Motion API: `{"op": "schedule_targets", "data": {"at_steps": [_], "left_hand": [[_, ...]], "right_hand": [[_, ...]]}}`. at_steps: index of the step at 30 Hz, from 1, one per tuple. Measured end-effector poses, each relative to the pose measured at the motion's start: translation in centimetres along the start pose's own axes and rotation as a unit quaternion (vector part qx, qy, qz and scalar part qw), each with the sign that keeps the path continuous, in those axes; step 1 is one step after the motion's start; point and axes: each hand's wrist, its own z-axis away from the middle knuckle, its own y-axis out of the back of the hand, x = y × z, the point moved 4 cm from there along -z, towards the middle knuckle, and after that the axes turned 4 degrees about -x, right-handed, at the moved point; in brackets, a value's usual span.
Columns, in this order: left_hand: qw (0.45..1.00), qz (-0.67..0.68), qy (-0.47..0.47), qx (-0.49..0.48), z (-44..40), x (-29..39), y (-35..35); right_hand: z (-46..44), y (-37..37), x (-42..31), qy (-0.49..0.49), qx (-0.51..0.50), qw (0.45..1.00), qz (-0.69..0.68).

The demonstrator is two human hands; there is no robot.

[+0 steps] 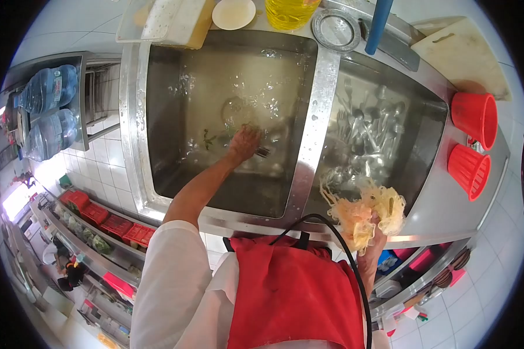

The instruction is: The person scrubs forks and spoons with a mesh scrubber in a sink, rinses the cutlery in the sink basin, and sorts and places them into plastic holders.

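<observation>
Cloudy water fills the left basin (169, 75) of a steel double sink. My left hand (245, 142) reaches into it, fingers curled, with fork tines (263, 152) sticking out on its right side. Bits of green leaf (208, 139) float to the left of that hand. Over the front edge of the right basin, my right hand (376, 224) is wrapped in a yellowish, stringy mesh scrubber (387, 209). Many spoons and forks (367, 125) lie under water in the right basin (425, 96).
Two red baskets (474, 120) (468, 171) stand on the right ledge. Behind the sink are a metal dish (336, 31), a yellow liquid container (288, 13), a white saucer (233, 14), a cutting board (466, 55) and a blue handle (379, 26). Large water bottles (51, 88) are at left.
</observation>
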Motion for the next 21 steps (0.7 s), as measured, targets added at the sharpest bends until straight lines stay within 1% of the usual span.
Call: {"op": "schedule_targets", "data": {"at_steps": [2, 3, 5, 6, 8, 9, 11, 12, 14, 15, 16, 17, 18, 19, 20, 21], "left_hand": [[0.997, 0.030, -0.045, -0.057, 0.4, 0.2, -0.9], [0.997, 0.032, -0.045, -0.057, 0.6, -0.2, -1.8], [0.997, 0.013, -0.009, 0.078, 1.1, -1.8, -3.3], [0.997, 0.017, -0.010, 0.078, 1.3, -2.4, -3.4], [0.996, 0.074, -0.048, 0.020, 2.6, -3.2, -2.8], [0.996, 0.076, -0.043, 0.020, 3.2, -3.3, -2.5], [0.991, 0.113, -0.039, -0.065, 5.1, -3.0, -2.9], [0.991, 0.111, -0.039, -0.068, 5.7, -2.9, -3.2], [0.981, 0.125, -0.133, -0.074, 6.7, -2.1, -3.9], [0.981, 0.122, -0.132, -0.076, 7.4, -2.8, -3.1], [0.982, 0.158, -0.078, -0.062, 8.2, -4.0, -1.3], [0.980, 0.194, -0.022, -0.046, 8.8, -4.8, -0.4], [0.980, 0.195, -0.020, -0.046, 9.1, -5.4, -1.0], [0.981, 0.181, 0.025, -0.067, 9.5, -6.9, -2.4], [0.980, 0.167, 0.070, -0.087, 9.9, -8.1, -3.7], [0.979, 0.168, 0.073, -0.087, 10.0, -8.8, -4.3]], "right_hand": [[-0.1, 0.1, 0.1, 0.010, 0.000, 1.000, 0.005], [-0.2, 0.1, 0.0, 0.021, -0.003, 1.000, 0.013], [0.1, -0.5, -0.7, 0.028, 0.004, 0.999, 0.040], [0.3, -0.7, -1.0, 0.037, 0.008, 0.997, 0.066], [0.5, -0.6, -1.1, 0.032, 0.011, 0.997, 0.069], [0.3, -0.9, -1.2, 0.033, 0.012, 0.997, 0.064], [0.2, -1.2, -1.1, 0.032, 0.015, 0.998, 0.058], [0.2, -1.3, -1.0, 0.030, 0.023, 0.998, 0.050], [0.4, -1.4, -1.0, 0.025, 0.031, 0.998, 0.039], [0.4, -1.5, -1.2, -0.007, 0.026, 0.998, 0.064], [0.5, -1.6, -1.2, -0.038, 0.021, 0.995, 0.092], [0.5, -1.6, -1.1, -0.039, 0.018, 0.995, 0.093], [0.5, -1.7, -1.1, -0.018, 0.015, 0.996, 0.085], [0.4, -1.8, -1.2, 0.004, 0.012, 0.997, 0.078], [0.5, -2.0, -1.3, 0.005, 0.009, 0.997, 0.080], [0.5, -2.2, -1.5, 0.001, 0.016, 0.997, 0.072]]}}
